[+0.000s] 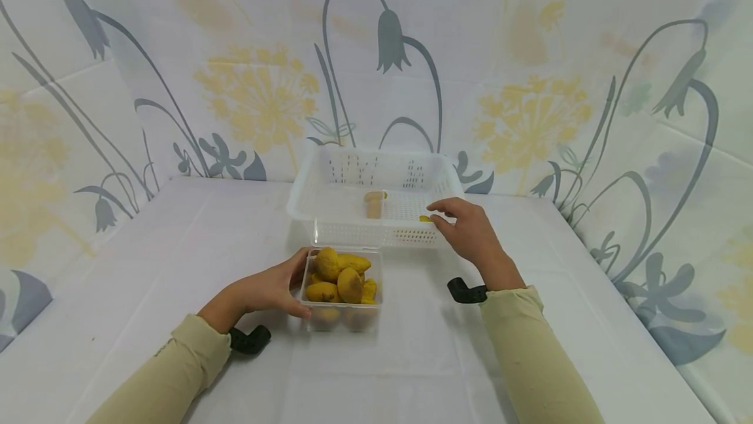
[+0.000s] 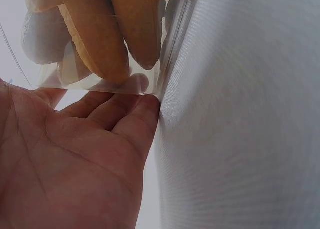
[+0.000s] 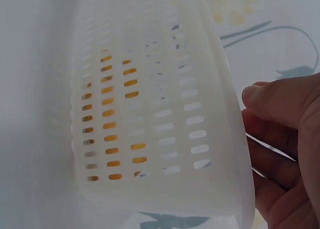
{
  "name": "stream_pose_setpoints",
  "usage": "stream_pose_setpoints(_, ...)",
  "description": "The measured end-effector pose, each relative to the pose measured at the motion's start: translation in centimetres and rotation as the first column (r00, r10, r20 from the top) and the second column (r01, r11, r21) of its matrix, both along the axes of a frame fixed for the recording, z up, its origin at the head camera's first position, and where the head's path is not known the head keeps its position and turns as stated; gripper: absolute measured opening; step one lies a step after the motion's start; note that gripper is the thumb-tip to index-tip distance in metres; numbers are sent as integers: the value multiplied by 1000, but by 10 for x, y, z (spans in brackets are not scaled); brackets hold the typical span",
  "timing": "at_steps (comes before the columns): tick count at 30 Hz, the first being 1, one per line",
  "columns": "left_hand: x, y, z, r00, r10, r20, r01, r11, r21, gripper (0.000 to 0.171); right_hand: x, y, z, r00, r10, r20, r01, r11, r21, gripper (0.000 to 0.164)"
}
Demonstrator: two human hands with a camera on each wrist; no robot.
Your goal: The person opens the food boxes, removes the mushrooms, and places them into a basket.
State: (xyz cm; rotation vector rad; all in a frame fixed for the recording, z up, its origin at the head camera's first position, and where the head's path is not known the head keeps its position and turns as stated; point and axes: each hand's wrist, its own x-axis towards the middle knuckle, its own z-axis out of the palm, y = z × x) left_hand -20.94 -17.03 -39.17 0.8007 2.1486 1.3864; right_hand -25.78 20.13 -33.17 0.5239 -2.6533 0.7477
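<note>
Several fruits are in the box our left hand grips; some remain in the basket near our loose, empty right hand.

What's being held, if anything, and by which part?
The left grip holds the clear container by its left side. Whether the right grip, over the basket, holds anything can't be told.

No text, label, brand, number or sign can be read in any of the views.
</note>
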Motion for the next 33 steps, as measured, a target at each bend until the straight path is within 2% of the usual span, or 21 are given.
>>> stream_pose_setpoints(8, 0, 0, 0, 1000, 2, 6, -2, 1000, -2, 98, 8, -14, 6, 995, 94, -31, -95, 995, -18, 20)
stream_pose_setpoints(15, 1, 1, 1, 1000, 5, 7, -5, 1000, 0, 98, 17, -24, 13, 987, 153, 39, -152, 988, -27, 28)
stream_pose_setpoints(26, 1, 1, 0, 1000, 3, -4, -3, 1000, 0, 99, 29, -41, 18, 956, 287, 65, -287, 958, 1, 36)
stream_pose_setpoints(33, 1, 1, 1, 1000, 3, -11, -3, 1000, -4, 98, 39, -53, 21, 937, 338, 89, -342, 939, 34, 37)
